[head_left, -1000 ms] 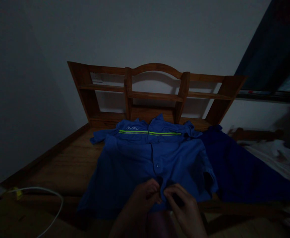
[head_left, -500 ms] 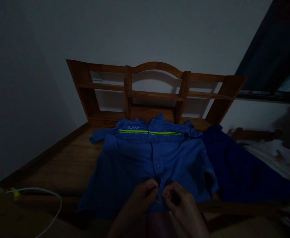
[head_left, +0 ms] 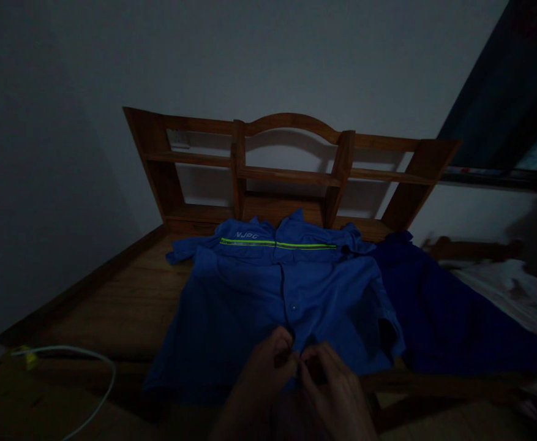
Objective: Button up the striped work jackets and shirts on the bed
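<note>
A blue work jacket [head_left: 245, 300] lies spread on a wooden desk, its lower front hanging over the near edge. Across its chest run a yellow-green stripe and the letters NJPC. One button [head_left: 294, 306] shows on the front placket, above my hands. My left hand [head_left: 270, 364] pinches the placket's edge near the hem, fingers curled. Close against it, my right hand [head_left: 330, 373] pinches the other side of the front opening, thumb and forefinger together. The fingertips nearly meet. Whatever small part lies between them is hidden in the dim light.
A wooden shelf unit [head_left: 291, 177] stands at the back of the desk [head_left: 135, 300]. Darker blue cloth [head_left: 447, 312] drapes over the desk's right side. A white cable [head_left: 112, 373] loops at the lower left. White fabric [head_left: 516, 282] lies far right.
My two hands have come closer together at the placket, the left moving slightly right and its fingertips now reaching the right hand's. The jacket lies nearly the same.
</note>
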`<state>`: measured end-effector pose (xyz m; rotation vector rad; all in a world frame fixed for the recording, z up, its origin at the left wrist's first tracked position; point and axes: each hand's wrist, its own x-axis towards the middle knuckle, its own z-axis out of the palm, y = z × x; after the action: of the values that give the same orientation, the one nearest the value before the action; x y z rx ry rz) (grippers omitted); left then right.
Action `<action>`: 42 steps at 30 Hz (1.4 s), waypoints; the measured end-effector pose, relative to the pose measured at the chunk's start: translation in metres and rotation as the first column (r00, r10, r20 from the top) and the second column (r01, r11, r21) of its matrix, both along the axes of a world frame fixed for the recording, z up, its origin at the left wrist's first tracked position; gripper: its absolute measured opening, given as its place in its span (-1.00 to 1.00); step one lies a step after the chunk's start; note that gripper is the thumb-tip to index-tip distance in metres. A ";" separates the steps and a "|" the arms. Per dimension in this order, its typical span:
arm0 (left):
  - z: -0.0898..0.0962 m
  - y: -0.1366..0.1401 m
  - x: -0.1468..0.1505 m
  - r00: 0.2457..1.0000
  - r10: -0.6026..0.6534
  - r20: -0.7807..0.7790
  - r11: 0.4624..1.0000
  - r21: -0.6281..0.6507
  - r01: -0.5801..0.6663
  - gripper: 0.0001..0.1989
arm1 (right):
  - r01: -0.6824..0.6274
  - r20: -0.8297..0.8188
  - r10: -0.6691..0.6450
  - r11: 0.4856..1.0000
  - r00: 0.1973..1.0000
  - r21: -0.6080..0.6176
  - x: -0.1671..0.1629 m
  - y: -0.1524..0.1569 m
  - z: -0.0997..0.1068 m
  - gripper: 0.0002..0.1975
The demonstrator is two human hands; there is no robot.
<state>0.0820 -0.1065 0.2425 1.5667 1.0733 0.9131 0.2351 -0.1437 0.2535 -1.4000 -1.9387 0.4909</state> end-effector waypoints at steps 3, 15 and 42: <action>0.001 -0.004 0.004 0.998 0.058 -0.026 0.998 0.015 -0.057 -0.94 | 0.010 0.018 -0.011 0.998 1.000 0.055 -0.001 -0.001 -0.004 -0.88; -0.004 -0.003 0.002 0.999 0.043 0.030 0.999 -0.031 -0.042 -0.94 | 0.025 -0.007 -0.025 0.999 1.000 0.034 -0.003 -0.001 -0.008 -0.87; -0.003 -0.007 0.007 0.996 0.091 0.014 0.995 0.038 -0.091 -0.94 | -0.027 0.307 0.022 1.000 0.952 0.010 0.010 0.008 -0.012 -0.69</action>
<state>0.0893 -0.1135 0.2398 1.5524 1.1317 1.0093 0.2447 -0.1356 0.2414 -1.5165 -2.2019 0.2811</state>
